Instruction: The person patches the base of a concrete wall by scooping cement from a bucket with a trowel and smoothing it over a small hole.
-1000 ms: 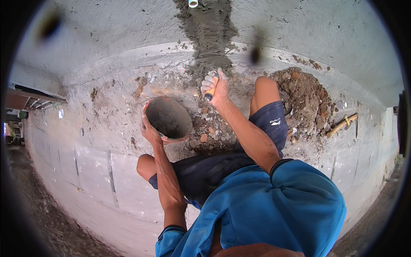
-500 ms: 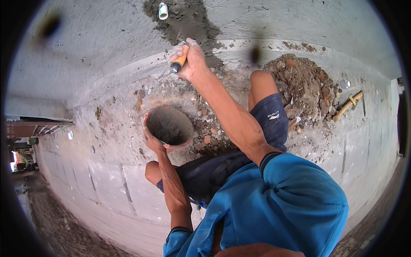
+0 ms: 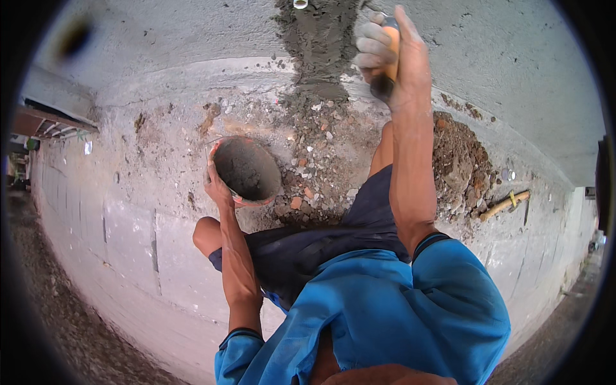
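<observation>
My left hand [image 3: 219, 186] is closed on the rim of a reddish bucket [image 3: 277, 168], on its left side. Inside the bucket lies grey wet mortar [image 3: 251, 179]. My right hand [image 3: 404, 61] is raised in front of the wall, wrapped round the orange and black handle of a trowel [image 3: 389, 54]. The trowel's blade is hidden behind the hand, and the fingers are slightly blurred. Left of this hand, a dark strip of wet mortar [image 3: 319, 48] runs down the wall to the ground. A white pipe end [image 3: 300, 4] pokes out at the strip's top.
A heap of soil and rubble [image 3: 459, 163] lies against the wall to the right of my knee. Beyond it is a wooden-handled tool [image 3: 505, 205]. Loose brick bits and stones [image 3: 311, 183] cover the ground between bucket and knee. A metal grille [image 3: 54, 122] stands far left.
My right hand has moved the trowel from left of the mortar strip to its right, and higher. The strip is now more exposed. My left hand still grips the bucket; the view has shifted.
</observation>
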